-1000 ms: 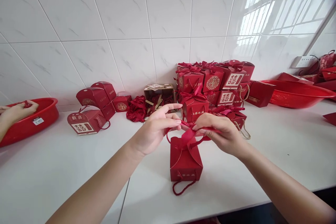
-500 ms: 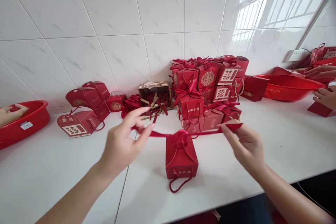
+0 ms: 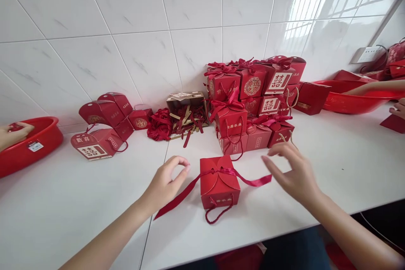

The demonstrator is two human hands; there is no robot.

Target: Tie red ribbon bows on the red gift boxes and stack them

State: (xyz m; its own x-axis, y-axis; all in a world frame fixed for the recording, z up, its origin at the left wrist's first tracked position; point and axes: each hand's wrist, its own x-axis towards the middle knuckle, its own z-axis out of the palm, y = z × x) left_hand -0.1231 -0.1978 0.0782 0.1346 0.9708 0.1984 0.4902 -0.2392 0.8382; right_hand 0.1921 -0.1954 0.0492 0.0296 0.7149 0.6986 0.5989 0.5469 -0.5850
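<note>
A small red gift box (image 3: 220, 190) with a twisted cord handle stands on the white table in front of me. Across its folded top runs a red ribbon (image 3: 257, 180), crossed at the centre, its two ends trailing loose to either side. My left hand (image 3: 167, 183) hovers left of the box, thumb and fingers apart, holding nothing. On the other side my right hand (image 3: 291, 171) is open too, just beyond the ribbon's right end and not gripping it.
Behind the box rises a stack of ribboned red boxes (image 3: 253, 93). An open carton (image 3: 186, 109) of ribbons and strips stands beside it. More boxes (image 3: 98, 143) sit left. Red basins (image 3: 47, 135) flank both sides, with other people's hands (image 3: 400, 109) there.
Both hands have let go of the ribbon. The bow on top has come undone, and the ends now hang down. At the right, another person's arm has reached into the basin.
</note>
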